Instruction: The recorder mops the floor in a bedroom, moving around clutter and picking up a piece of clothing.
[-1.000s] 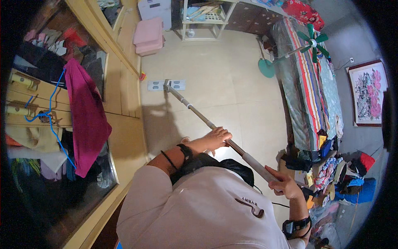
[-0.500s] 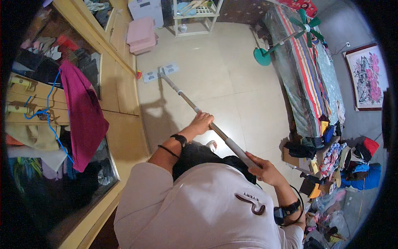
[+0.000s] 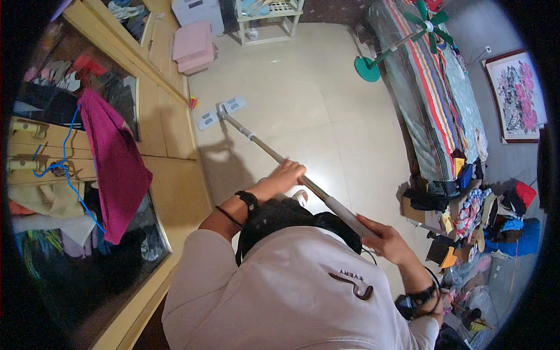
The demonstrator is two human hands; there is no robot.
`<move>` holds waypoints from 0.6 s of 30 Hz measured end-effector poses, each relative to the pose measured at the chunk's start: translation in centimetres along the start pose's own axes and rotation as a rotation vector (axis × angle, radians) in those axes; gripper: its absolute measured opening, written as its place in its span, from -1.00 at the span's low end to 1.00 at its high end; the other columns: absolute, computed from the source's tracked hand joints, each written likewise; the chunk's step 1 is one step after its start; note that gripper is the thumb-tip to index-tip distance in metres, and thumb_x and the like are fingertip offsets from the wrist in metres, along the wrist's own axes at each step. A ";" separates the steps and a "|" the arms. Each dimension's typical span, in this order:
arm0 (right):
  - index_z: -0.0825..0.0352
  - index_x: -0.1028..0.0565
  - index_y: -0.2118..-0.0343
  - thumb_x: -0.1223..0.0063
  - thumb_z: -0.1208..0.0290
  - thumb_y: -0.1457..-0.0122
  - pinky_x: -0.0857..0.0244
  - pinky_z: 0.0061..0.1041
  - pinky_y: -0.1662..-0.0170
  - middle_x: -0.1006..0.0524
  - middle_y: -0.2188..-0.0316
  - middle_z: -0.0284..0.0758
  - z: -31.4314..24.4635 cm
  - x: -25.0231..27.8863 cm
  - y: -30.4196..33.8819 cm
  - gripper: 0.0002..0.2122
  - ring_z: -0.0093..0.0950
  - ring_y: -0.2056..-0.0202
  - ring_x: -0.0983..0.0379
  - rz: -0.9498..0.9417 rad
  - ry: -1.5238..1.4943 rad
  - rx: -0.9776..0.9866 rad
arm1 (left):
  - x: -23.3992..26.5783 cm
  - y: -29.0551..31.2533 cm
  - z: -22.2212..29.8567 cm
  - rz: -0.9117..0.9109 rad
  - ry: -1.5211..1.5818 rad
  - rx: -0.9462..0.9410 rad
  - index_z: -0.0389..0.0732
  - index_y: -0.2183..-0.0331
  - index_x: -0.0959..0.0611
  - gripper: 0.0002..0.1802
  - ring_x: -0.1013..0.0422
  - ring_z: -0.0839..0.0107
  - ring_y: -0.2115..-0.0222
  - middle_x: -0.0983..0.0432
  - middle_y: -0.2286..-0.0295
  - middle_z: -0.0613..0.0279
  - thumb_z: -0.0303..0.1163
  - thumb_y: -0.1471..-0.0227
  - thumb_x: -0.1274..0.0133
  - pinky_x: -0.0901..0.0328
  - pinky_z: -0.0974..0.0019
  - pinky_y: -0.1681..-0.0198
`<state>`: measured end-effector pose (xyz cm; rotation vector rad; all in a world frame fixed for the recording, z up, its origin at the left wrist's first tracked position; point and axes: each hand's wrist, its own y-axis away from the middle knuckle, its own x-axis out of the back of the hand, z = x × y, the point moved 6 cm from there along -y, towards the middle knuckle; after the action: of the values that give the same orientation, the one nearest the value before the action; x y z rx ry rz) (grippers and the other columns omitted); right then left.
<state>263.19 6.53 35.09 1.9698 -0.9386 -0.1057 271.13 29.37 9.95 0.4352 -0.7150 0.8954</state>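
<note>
A flat mop [image 3: 268, 150] slants across the floor in front of me, its long metal pole running from upper left to lower right. My left hand [image 3: 287, 175] is wrapped round the middle of the pole. Farther back, my right hand [image 3: 382, 238] grips the grey handle end near my body. The mop's flat grey-white head [image 3: 209, 120] lies on the tiles close to the cabinet's foot. A small red and yellow scrap [image 3: 193, 102] is on the floor beside the head.
A wooden cabinet [image 3: 169, 125] with glass doors lines the left, a magenta cloth [image 3: 116, 169] hanging from it. Pink boxes [image 3: 194, 46] and a white rack [image 3: 269, 26] stand at the back. On the right are a green fan [image 3: 366, 69], a striped bed [image 3: 429, 99] and piled clothes [image 3: 475, 216].
The mop head has turned, its left end now nearer to me and its right end farther away. Both hands keep their grip on the pole, and my view has shifted slightly.
</note>
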 end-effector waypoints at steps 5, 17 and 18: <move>0.18 -0.28 -0.14 -0.06 0.50 -0.06 -0.18 -0.68 0.49 -0.49 0.27 -0.45 0.3 -2.7 -5.8 -0.47 -0.70 0.54 -0.20 0.139 0.148 0.307 | 2.2 0.7 -4.9 0.135 -0.033 0.102 -0.17 0.29 -0.44 -0.74 -0.26 0.12 0.09 -0.38 0.26 0.09 -0.43 0.11 -0.06 -0.10 0.10 -0.02; 0.26 -0.39 -0.04 -0.13 0.40 0.02 -0.27 -0.55 0.04 -0.51 0.12 -0.22 -1.8 4.3 4.3 -0.52 -0.51 0.16 -0.43 0.079 -0.030 -0.008 | -1.1 -0.6 5.2 -0.099 0.091 0.009 -0.19 0.26 -0.34 -0.55 -0.18 0.04 0.06 -0.31 0.22 0.04 -0.12 0.08 -0.10 0.13 -0.28 -0.07; 0.25 -0.39 -0.04 -0.15 0.42 0.04 -0.27 -0.55 0.06 -0.52 0.14 -0.24 -2.1 4.8 4.2 -0.51 -0.54 0.18 -0.42 0.091 0.065 -0.030 | -0.6 -0.9 5.2 -0.079 0.101 0.003 -0.18 0.26 -0.35 -0.58 -0.19 0.05 0.06 -0.32 0.23 0.05 -0.14 0.07 -0.09 0.14 -0.28 -0.09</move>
<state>265.07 3.66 40.90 1.8884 -0.9772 -0.0042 269.67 25.40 13.08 0.4152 -0.6004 0.8385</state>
